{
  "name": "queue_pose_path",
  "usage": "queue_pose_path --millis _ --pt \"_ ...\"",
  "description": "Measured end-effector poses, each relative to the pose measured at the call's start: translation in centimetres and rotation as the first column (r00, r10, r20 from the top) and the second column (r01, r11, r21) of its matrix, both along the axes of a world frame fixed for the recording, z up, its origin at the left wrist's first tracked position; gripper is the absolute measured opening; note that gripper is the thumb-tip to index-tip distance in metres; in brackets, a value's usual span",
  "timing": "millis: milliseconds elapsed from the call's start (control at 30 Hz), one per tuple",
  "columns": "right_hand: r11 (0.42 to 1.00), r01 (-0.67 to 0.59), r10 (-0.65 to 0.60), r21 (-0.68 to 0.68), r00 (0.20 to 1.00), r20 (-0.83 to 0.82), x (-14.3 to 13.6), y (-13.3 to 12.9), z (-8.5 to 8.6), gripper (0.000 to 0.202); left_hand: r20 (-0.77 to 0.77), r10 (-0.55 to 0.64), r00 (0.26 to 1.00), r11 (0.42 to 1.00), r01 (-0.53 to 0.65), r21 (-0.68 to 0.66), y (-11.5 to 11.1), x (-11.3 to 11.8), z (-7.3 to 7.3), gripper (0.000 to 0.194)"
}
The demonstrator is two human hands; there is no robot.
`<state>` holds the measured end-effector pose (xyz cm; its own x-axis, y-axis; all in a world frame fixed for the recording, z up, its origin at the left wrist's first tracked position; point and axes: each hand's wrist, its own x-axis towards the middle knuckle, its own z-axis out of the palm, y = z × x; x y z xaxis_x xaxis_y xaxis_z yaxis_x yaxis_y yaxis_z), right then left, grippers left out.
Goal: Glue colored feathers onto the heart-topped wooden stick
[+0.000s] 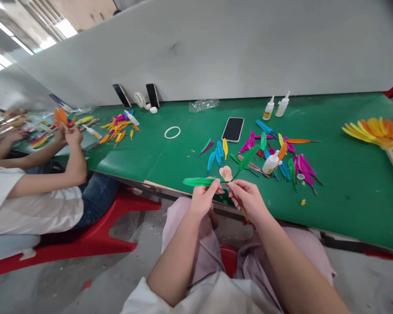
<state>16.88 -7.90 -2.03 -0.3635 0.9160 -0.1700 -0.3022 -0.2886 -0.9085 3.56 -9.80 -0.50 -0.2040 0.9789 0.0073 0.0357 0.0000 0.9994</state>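
At the table's front edge my left hand point(205, 196) is closed, with a green feather point(198, 181) pinched between thumb and fingers, its vane pointing left. My right hand point(249, 198) is closed close beside it. A second green feather point(249, 158) slants up and right from the right fingertips. Between the hands shows a pale heart-shaped piece point(225, 173) with reddish marks; what supports it is hidden. A thin brown stick point(245, 213) shows below the right fingers.
Loose coloured feathers point(304, 168) and a glue bottle point(271, 162) lie or stand just beyond my hands. Farther back are a phone point(233, 129), more glue bottles point(282, 104) and a white ring point(172, 132). A yellow-orange feather fan point(380, 133) is at right. A co-worker point(52, 183) sits at left.
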Motion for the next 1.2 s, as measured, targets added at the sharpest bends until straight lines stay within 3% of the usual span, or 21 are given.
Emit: queue_pose_path --millis 1200 --pt "0.999 0.041 -0.041 0.002 0.999 -0.008 -0.25 -0.21 -0.27 0.027 0.0 -0.022 1.0 0.999 0.022 0.023 0.08 -0.06 0.05 0.03"
